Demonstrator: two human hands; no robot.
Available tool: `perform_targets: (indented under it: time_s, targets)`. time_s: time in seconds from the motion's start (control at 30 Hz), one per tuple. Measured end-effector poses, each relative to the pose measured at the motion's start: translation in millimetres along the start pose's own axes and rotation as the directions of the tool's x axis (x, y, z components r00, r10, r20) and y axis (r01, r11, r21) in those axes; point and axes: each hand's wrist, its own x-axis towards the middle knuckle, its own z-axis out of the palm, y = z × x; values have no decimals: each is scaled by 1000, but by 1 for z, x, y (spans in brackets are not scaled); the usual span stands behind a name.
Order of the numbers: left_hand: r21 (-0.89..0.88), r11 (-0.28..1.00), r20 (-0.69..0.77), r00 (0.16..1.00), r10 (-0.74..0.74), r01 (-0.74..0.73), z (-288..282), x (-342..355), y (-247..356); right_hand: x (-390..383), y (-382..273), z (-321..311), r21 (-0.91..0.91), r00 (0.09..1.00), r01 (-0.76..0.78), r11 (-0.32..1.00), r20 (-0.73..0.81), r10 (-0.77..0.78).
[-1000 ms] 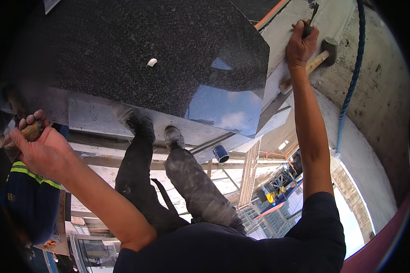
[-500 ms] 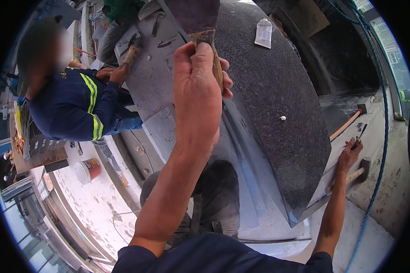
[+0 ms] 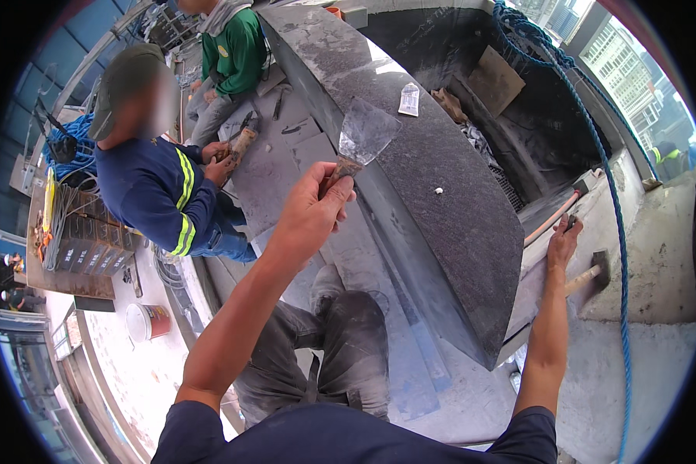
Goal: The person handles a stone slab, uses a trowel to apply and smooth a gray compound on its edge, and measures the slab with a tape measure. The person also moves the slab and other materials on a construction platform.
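My left hand [image 3: 313, 213] is raised and closed around the wooden handle of a putty knife [image 3: 363, 138], whose wide metal blade points up over the edge of a dark speckled stone slab [image 3: 448, 201]. My right hand [image 3: 563, 243] rests on the grey concrete ledge [image 3: 642, 271] to the right of the slab, next to a hammer [image 3: 589, 278] lying there with its wooden handle toward my wrist. Whether those fingers grip anything I cannot tell. My dusty knees [image 3: 340, 340] are below the slab.
A person in a blue jacket with yellow stripes [image 3: 162, 193] crouches at the left holding a tool. Another person in green [image 3: 236, 54] sits behind. A blue rope [image 3: 607, 178] runs along the ledge. A small packet [image 3: 408, 99] lies on the slab. A bucket [image 3: 148, 321] stands lower left.
The view has swung left and steadied. My left hand with the putty knife has moved lower and left in view, its blade now fully visible. My right hand stays on the ledge by the hammer.
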Motion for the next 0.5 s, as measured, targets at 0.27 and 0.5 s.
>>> perform_targets:
  time_s: [0.27,0.5]
  targets:
    - [-23,987,39,986,162,-161,26,-44,7,22,22,-4,258,994,-105,960,53,95]
    - [-131,974,101,975,197,-183,48,-25,12,-63,-192,-70,711,961,-274,647,234,150]
